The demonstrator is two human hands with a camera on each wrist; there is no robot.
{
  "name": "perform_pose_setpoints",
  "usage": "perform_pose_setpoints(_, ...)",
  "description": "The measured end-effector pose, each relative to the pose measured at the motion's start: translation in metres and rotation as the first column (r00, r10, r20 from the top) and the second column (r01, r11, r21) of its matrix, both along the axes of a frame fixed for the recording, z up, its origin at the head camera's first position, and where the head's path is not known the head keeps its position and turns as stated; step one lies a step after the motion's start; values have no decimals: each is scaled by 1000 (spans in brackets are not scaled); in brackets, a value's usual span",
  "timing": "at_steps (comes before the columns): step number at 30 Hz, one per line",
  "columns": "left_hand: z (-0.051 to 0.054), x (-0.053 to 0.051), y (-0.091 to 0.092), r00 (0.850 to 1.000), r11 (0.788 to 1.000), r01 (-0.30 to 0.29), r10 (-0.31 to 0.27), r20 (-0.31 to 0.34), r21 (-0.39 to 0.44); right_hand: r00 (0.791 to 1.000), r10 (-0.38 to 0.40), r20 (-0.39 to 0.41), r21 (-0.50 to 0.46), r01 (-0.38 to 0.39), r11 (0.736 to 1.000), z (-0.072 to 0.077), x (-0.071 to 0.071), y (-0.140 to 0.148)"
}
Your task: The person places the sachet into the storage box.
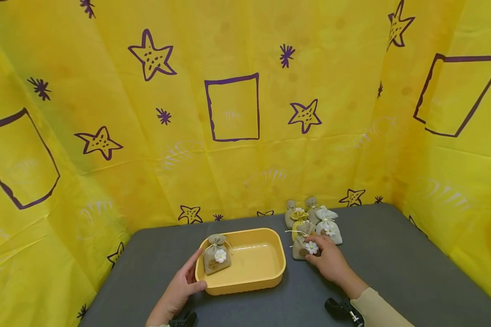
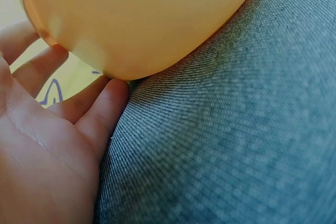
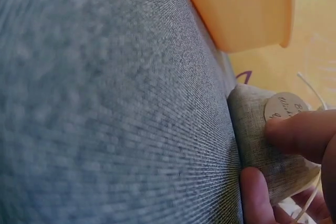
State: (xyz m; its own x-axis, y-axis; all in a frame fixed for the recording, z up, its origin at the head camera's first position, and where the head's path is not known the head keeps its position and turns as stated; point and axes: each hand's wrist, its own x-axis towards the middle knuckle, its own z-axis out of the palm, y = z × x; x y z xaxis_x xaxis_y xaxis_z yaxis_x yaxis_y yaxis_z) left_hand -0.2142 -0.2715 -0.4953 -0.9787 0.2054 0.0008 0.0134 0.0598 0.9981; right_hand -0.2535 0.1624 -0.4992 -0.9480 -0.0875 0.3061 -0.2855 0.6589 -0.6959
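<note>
A person's two hands are working over a grey table (image 1: 114,299), and small tied cloth bags are being sorted between its surface and one yellow tray (image 1: 245,287), which is standing near the middle of the table. The work is looking nearer its start than its end: one tan bag (image 1: 211,254) is already sitting inside the tray, leaning by its left end, while the rest of the tray floor is showing bare and five bags are lying outside it. The left hand (image 1: 177,288) is steadying the tray, its relaxed fingers and thumb touching the outside around the near left corner. The right hand (image 1: 331,261) is pinching a second tan bag (image 1: 299,246) between thumb and fingers, just beyond the tray's right edge; whether that bag is lifting clear of the surface, one cannot tell. The thumb is pressing by its round paper tag (image 3: 283,103). Behind it, toward the table's far edge and right of its middle, four more bags are standing close together: one yellow bag (image 1: 297,223), one white bag (image 1: 326,222), a tan bag at the back left (image 1: 288,219) and a tan bag at the back right (image 1: 313,215). Counting everything, the person is dealing with six bags, four tan, one yellow and one white, and one tray.
</note>
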Motion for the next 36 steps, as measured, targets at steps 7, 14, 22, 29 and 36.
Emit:
perform_pose_setpoints(7,-1,0,0,1000,1000,4,-4,-2,4,1000,-14,8,-57,14,998,-4,1,2)
perform_pose_setpoints(14,-1,0,0,1000,1000,9,-9,5,8,993,-50,106,-216,72,974,-7,2,4)
perform_pose_setpoints(22,-2,0,-1,1000,1000,9,-9,-5,12,986,-49,161,-402,112,909,-9,6,3)
perform_pose_setpoints(29,-3,-1,-1,1000,1000,5,-5,-6,1,983,-27,181,-509,117,853,-9,7,3)
perform_pose_setpoints(36,-2,-1,-1,1000,1000,-1,1,-9,-20,980,1,197,-577,115,808,-6,8,5)
